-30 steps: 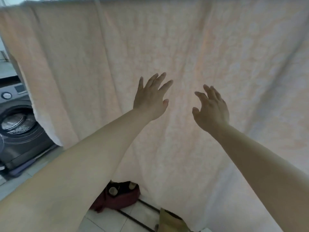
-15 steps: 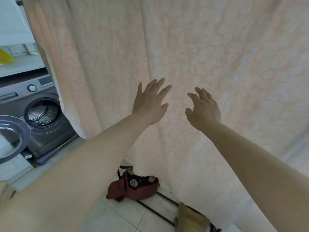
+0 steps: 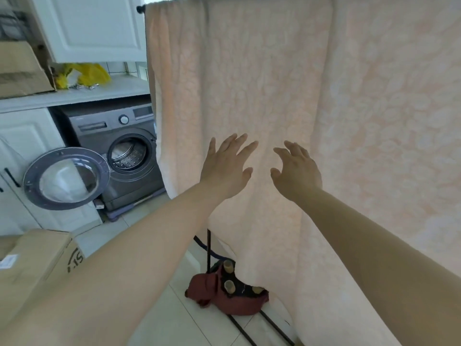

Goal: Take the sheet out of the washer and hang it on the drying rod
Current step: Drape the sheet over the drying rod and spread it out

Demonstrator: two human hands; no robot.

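A pale peach sheet (image 3: 287,83) hangs spread over the black drying rod (image 3: 141,8), whose left end shows at the top. It fills the middle and right of the view and reaches almost to the floor. My left hand (image 3: 225,168) and my right hand (image 3: 296,172) are stretched out in front of the sheet at mid height, side by side, fingers spread and holding nothing. Whether the fingertips touch the cloth I cannot tell. The grey washer (image 3: 119,151) stands at the left with its round door (image 3: 66,178) swung open and its drum bare.
The rack's black foot bars (image 3: 239,328) lie on the white tiled floor under the sheet, with a dark red bag (image 3: 224,293) on them. A cardboard box (image 3: 32,265) sits at the lower left. Another box (image 3: 20,68) and a yellow bag (image 3: 84,74) rest on the counter.
The view has swung left and pulled back, so the washer, its open door and the rod's end have come into sight. Both hands stay open before the sheet, slightly closer together.
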